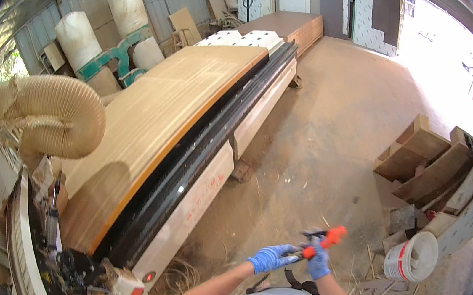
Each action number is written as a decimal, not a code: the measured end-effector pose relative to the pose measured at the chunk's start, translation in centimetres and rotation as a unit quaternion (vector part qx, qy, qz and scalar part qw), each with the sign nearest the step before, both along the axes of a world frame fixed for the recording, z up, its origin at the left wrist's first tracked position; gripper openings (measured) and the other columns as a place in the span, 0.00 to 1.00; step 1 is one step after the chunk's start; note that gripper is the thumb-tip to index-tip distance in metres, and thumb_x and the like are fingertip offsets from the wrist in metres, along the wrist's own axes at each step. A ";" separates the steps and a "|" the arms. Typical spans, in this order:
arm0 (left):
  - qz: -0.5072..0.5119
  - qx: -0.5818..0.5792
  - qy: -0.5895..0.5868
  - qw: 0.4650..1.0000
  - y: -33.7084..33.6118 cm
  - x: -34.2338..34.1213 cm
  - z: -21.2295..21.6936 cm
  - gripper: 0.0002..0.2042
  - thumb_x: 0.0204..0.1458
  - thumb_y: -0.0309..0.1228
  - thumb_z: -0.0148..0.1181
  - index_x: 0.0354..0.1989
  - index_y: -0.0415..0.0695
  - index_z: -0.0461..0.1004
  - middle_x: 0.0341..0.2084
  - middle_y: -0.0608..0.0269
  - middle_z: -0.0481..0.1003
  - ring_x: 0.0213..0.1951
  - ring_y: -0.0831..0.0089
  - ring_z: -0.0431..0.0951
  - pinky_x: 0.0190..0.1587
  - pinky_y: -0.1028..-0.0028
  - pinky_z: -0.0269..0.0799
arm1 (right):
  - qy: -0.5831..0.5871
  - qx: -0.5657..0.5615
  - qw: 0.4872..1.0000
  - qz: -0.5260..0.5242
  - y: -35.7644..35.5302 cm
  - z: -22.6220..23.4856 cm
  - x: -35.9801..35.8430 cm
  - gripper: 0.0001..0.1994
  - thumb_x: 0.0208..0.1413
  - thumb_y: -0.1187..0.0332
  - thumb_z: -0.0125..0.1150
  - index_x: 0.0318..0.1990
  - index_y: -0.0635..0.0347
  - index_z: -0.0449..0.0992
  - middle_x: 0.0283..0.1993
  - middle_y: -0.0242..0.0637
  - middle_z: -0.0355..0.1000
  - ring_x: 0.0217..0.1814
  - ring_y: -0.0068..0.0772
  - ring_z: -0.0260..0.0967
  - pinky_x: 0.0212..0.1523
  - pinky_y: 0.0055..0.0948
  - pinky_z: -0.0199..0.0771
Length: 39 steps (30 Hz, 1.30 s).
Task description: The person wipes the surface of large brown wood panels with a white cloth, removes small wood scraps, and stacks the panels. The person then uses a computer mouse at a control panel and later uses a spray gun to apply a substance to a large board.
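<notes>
An orange-red and black hand tool (332,238) is held up in front of my body, its bright end pointing away to the right. It is smeared by motion, so its exact kind cannot be made out. My right hand (317,264), in a blue glove, is wrapped round its lower part. From the left comes my left hand (272,259), gloved alike, its fingers closed against the near left end of the same tool, where a small grey-dark part shows. A black strap (293,280) lies below, at my waist.
Left of me runs a long machine bed (207,191) bearing a wood-coloured panel (178,92). A ribbed hose (67,116) stands at the far left. To the right are a white bucket (411,257), stacked timber (421,154) and thin scrap sticks (366,293) on the floor.
</notes>
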State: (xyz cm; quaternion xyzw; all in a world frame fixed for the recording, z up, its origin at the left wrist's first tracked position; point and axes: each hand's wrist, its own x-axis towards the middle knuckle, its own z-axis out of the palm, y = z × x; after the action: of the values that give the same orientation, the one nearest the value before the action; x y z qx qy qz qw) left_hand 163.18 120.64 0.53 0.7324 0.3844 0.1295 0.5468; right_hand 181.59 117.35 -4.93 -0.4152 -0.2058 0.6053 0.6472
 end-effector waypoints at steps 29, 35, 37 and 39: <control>-0.253 0.127 -0.803 0.525 67.9 20.5 30.9 0.12 0.51 0.36 0.61 0.28 0.38 0.74 0.27 0.53 0.73 0.26 0.63 0.73 0.29 0.67 0.71 | 0.122 -0.039 0.990 0.063 78.0 2.7 22.6 0.17 0.55 0.56 0.58 0.46 0.51 0.63 0.46 0.43 0.69 0.22 0.29 0.67 0.34 0.46 0.78; -0.313 0.132 -0.720 0.605 83.4 22.2 33.6 0.08 0.49 0.31 0.63 0.34 0.41 0.77 0.32 0.53 0.76 0.33 0.65 0.77 0.39 0.66 0.75 | 0.055 0.010 0.994 -0.092 89.3 5.6 29.9 0.18 0.55 0.58 0.58 0.49 0.49 0.61 0.48 0.44 0.70 0.21 0.29 0.68 0.34 0.44 0.77; -0.300 0.107 -0.675 0.665 87.4 21.5 32.7 0.08 0.48 0.31 0.63 0.35 0.42 0.77 0.34 0.54 0.76 0.35 0.66 0.77 0.41 0.67 0.74 | 0.044 -0.023 0.994 -0.097 92.3 4.3 30.7 0.22 0.56 0.57 0.57 0.56 0.49 0.59 0.51 0.46 0.68 0.23 0.31 0.69 0.42 0.54 0.74; -0.283 0.080 -0.692 0.659 91.2 23.1 31.7 0.07 0.49 0.31 0.63 0.33 0.43 0.77 0.33 0.53 0.76 0.33 0.67 0.76 0.38 0.69 0.73 | 0.033 -0.036 0.990 -0.130 94.8 3.0 32.9 0.22 0.56 0.58 0.58 0.55 0.50 0.61 0.49 0.46 0.70 0.21 0.30 0.69 0.38 0.49 0.77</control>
State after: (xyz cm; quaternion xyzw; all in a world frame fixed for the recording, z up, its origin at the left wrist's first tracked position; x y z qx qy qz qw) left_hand 186.29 211.86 32.26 0.5457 -0.3428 0.4686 0.6043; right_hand 214.49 212.16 -1.96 -0.4414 -0.1064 0.5363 0.7115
